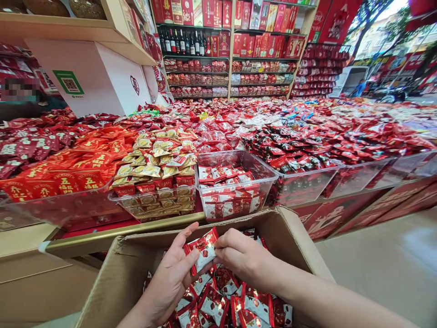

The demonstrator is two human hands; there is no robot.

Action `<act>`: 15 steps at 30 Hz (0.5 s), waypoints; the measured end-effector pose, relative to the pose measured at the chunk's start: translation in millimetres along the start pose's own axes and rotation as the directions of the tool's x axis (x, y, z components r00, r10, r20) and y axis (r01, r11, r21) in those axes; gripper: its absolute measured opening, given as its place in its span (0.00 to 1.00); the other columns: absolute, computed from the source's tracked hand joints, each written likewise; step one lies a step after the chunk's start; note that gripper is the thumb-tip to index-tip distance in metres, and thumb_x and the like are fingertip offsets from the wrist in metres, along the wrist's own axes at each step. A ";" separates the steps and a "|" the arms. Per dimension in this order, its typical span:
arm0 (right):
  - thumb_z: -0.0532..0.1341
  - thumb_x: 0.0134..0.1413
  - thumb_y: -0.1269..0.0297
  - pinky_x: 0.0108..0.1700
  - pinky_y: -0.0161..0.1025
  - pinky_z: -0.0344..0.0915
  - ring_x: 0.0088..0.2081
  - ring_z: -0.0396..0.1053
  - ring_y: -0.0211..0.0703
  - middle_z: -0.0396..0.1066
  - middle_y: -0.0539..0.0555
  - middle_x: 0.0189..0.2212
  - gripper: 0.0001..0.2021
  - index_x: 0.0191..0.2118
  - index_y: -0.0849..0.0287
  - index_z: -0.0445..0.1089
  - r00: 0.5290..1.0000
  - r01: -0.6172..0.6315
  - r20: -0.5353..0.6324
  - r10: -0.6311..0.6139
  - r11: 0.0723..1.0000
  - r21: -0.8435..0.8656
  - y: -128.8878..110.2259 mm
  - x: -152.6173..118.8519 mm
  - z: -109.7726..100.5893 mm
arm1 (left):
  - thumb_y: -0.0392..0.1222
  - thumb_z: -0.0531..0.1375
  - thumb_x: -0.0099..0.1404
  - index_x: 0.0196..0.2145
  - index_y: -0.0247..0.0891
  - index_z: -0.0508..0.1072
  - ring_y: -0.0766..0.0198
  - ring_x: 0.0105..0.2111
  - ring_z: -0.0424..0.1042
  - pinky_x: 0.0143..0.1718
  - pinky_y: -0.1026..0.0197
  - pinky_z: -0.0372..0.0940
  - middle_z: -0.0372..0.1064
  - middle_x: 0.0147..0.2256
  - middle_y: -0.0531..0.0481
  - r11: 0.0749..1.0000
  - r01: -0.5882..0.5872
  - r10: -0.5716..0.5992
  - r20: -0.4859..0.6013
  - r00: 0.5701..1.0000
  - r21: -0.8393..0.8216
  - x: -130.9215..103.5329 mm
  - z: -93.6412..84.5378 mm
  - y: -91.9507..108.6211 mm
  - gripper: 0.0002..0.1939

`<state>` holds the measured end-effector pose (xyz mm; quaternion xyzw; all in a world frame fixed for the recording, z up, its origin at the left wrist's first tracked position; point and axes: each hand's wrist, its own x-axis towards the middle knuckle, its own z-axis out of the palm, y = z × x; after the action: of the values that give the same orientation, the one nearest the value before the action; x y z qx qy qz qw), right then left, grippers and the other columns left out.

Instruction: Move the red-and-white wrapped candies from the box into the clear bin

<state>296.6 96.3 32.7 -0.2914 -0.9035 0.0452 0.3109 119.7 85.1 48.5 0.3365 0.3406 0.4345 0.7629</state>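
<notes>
Over an open cardboard box (pixel 102 278), my left hand (pixel 174 269) holds a red-and-white candy packet (pixel 205 249), thumb on its face. My right hand (pixel 244 257) pinches the packet's right end, its fingers closed. Below both hands, the box is filled with loose packets (pixel 215 303) of the same red and white look. Just beyond the box stands a clear plastic bin (pixel 235 187), partly filled with similar packets laid in rows. To its left, a clear bin holds stacked gold durian packets (pixel 164 159).
Red-orange packets (pixel 85 168) are heaped at the left. Dark red packets (pixel 290 150) fill bins on the right. A white box with a QR code (pixel 70 84) stands at the back left. Shelves with bottles (pixel 184 43) and red gift boxes rise behind. A counter edge (pixel 68 246) runs beside the carton.
</notes>
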 end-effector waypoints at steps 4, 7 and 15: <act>0.48 0.56 0.70 0.35 0.35 0.58 0.35 0.58 0.37 0.65 0.52 0.37 0.08 0.37 0.60 0.63 0.992 0.106 0.082 -0.096 0.986 -0.131 -0.5 1.4 -4.3 | 0.38 0.58 0.54 0.53 0.50 0.49 0.60 0.35 0.70 0.37 0.56 0.64 0.71 0.39 0.51 0.995 0.084 -0.076 -0.124 0.989 0.060 -0.6 -0.8 8.0 0.31; 0.49 0.54 0.69 0.31 0.37 0.57 0.32 0.59 0.37 0.67 0.52 0.33 0.07 0.33 0.57 0.64 0.985 0.170 0.077 -0.156 0.959 -0.225 -5.1 3.2 -7.1 | 0.43 0.58 0.54 0.52 0.49 0.53 0.61 0.31 0.70 0.31 0.57 0.66 0.71 0.36 0.51 0.985 0.146 -0.128 -0.181 0.975 0.087 -1.1 -3.2 11.9 0.28; 0.47 0.54 0.68 0.31 0.37 0.57 0.30 0.59 0.38 0.66 0.54 0.29 0.10 0.31 0.57 0.65 0.989 0.066 -0.103 -0.106 0.938 -0.340 -1.1 35.0 -78.8 | 0.53 0.50 0.58 0.40 0.38 0.67 0.57 0.33 0.70 0.38 0.56 0.61 0.73 0.33 0.45 0.980 0.159 -0.161 0.006 0.987 0.118 3.4 -20.4 3.2 0.19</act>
<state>320.1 107.0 115.0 -0.3025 -0.8896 -0.1406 0.3121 103.1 93.8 39.4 0.3558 0.3854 0.3483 0.7769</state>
